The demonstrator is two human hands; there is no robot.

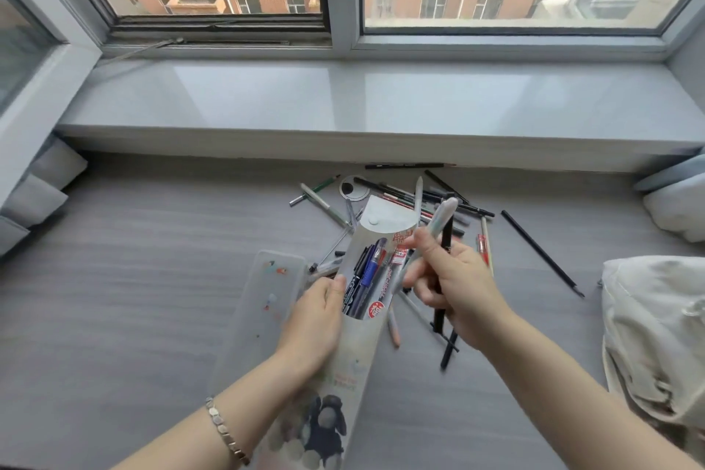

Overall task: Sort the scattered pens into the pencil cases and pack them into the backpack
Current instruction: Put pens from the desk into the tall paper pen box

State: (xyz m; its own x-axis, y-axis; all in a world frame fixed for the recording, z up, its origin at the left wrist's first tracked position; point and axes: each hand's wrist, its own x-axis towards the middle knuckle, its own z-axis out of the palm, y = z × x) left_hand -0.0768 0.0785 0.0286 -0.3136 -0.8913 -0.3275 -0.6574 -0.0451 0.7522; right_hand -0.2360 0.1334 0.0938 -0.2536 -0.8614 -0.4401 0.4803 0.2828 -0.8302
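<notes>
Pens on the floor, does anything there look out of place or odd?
Mostly the expected scattered pens. One black pen lies apart, right of the heap toward the backpack, and a round metal disc sits among them.

The left hand (316, 320) holds an open pencil case (354, 317) already stuffed with pens, beside a translucent second case (267, 290). The right hand (454, 282) grips a pale pen (438, 225) and what looks like a black one. Scattered pens (404, 198) lie on the worktop (152, 259), a backpack (656, 336) at right.
</notes>
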